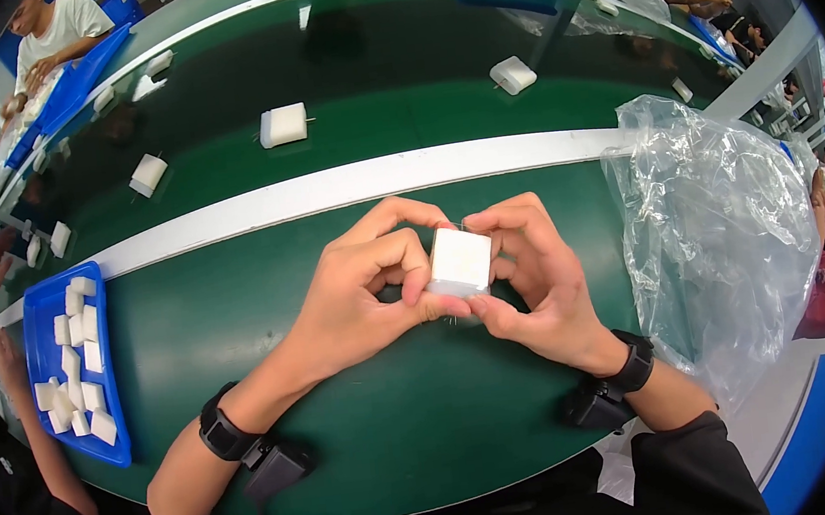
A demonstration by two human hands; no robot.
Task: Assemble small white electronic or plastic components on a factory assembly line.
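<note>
Above the green table, a small white block (461, 258), shaped like a charger housing with a pale grey end, is held between both hands. Fine wires or pins stick out at its far and near ends. My left hand (373, 267) grips its left side, thumb at the near end and fingers curled at the far left corner. From the right, my right hand (541, 279) pinches it, its thumb under the near edge and its index finger by the wires at the far end. The two thumb tips meet in front of the block.
A blue tray (117, 389) of several white blocks stands left, beside another person's arm (45, 447). Clear plastic bags (724, 255) lie right. Beyond a white rail (355, 185), more blocks (284, 125) lie on a dark green belt (393, 68). Other people sit across it.
</note>
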